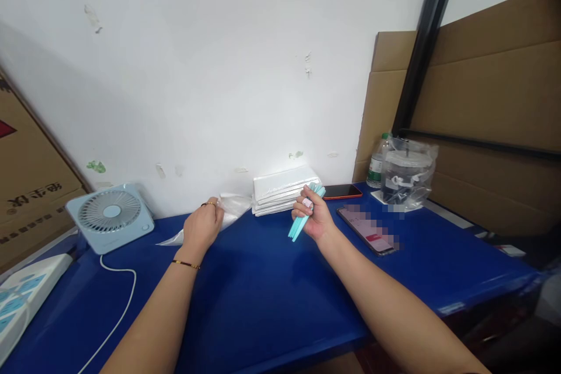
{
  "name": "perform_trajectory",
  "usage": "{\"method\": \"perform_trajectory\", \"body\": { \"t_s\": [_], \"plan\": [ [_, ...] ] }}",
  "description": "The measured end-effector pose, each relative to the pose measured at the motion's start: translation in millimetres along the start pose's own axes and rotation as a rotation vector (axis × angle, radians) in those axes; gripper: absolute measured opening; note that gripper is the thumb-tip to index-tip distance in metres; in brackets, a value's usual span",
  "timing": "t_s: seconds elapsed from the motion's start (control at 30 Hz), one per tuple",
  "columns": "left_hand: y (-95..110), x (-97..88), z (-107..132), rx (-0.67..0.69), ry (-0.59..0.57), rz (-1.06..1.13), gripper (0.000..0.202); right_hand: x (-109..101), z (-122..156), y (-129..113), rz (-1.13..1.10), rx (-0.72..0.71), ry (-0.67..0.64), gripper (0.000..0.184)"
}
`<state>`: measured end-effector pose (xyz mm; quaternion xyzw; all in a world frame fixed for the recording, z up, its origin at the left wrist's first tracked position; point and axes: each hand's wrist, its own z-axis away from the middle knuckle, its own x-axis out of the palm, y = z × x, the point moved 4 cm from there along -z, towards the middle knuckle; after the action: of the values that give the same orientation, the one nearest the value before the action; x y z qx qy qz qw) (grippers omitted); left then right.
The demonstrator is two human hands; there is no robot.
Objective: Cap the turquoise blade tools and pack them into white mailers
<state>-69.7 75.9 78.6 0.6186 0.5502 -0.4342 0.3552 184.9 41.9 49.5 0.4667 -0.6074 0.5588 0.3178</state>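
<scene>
My left hand [202,227] is closed on a crumpled clear plastic bag [235,205], which spreads out on both sides of the fist over the back of the blue table. A bundle of thin turquoise sticks [298,227] is in my right hand [319,220], the fingers wrapped round it. The sticks lean, their lower ends poking out below the fist and the upper ends above the thumb. A small pale pink patch shows by the fingers. Between the hands, against the wall, lies a stack of flat white packs [280,188] in clear film.
A blue fan [113,210] with a white cable and a power strip [30,298] stand at the left. Right of my right hand lie a lit phone [366,228] and a dark phone [344,191]. A bottle [376,166] and a bagged container [405,178] stand at the back right.
</scene>
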Motion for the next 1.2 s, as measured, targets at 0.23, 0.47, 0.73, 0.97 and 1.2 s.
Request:
{"method": "perform_trajectory", "body": {
  "t_s": [0.23, 0.47, 0.73, 0.97, 1.2],
  "plan": [
    [50, -12.9, 32, 0.310, -0.387, 0.322, 0.074, -4, -2, 0, -0.068, -0.015, 0.064, 0.028],
    [77, 11.3, 42, 0.445, -0.249, 0.143, 0.041, -13, -5, -6, -0.010, -0.103, 0.160, 0.036],
    [76, 8.5, 42, 0.471, -0.595, 0.812, 0.034, -13, -9, -1, 0.056, -0.157, 0.158, 0.034],
    [82, 19.9, 42, 0.367, -0.732, 1.158, 0.048, 6, 4, 12, 0.339, -0.115, 0.091, 0.030],
    [76, 10.8, 40, 0.488, -0.795, 1.355, 0.089, 13, 9, 19, 0.315, 0.009, -0.044, 0.029]
  ]
}}
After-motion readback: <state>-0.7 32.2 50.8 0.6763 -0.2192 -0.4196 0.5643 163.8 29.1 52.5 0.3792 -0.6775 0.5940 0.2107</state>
